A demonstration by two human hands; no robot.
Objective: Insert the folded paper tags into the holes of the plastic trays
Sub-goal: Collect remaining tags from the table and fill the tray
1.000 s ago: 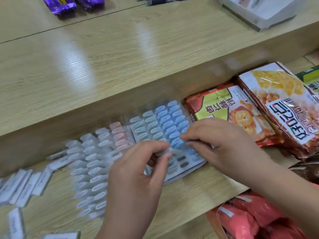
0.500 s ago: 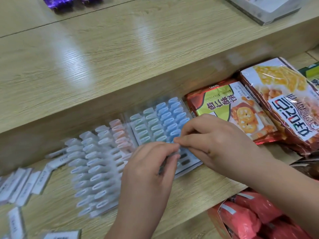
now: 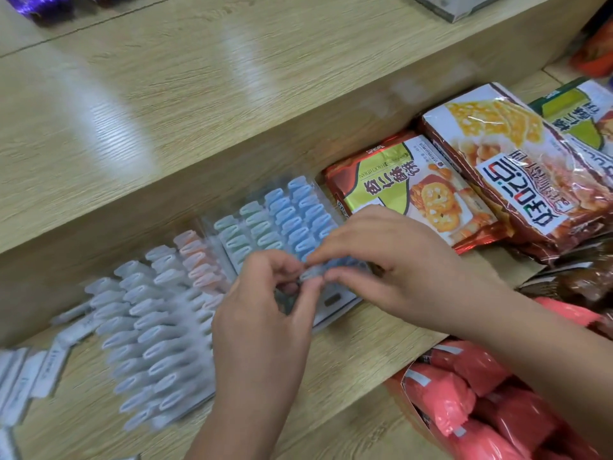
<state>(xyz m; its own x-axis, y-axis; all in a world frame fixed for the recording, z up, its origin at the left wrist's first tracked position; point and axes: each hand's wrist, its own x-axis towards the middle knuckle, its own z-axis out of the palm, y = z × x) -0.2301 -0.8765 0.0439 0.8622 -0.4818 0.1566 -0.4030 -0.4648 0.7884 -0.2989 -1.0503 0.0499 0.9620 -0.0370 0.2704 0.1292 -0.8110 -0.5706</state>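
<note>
Glossy snack packets [image 3: 418, 197] crowd your right hand [image 3: 391, 260] as both hands, left hand [image 3: 262, 313] included, pinch one small pale tag [image 3: 311, 273] over the ribbed clear plastic trays [image 3: 159, 330] on the wood-grain shelf [image 3: 345, 353].

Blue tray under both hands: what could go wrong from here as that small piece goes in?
1. Both hands, left hand and right hand, pinch one small pale piece over the blue tray; it could slip or crumple.
2. The blue tray overhangs the shelf edge slightly; pressing down may tip it.
3. The loose paper tags at far left lie near the edge and could get knocked off.
</note>
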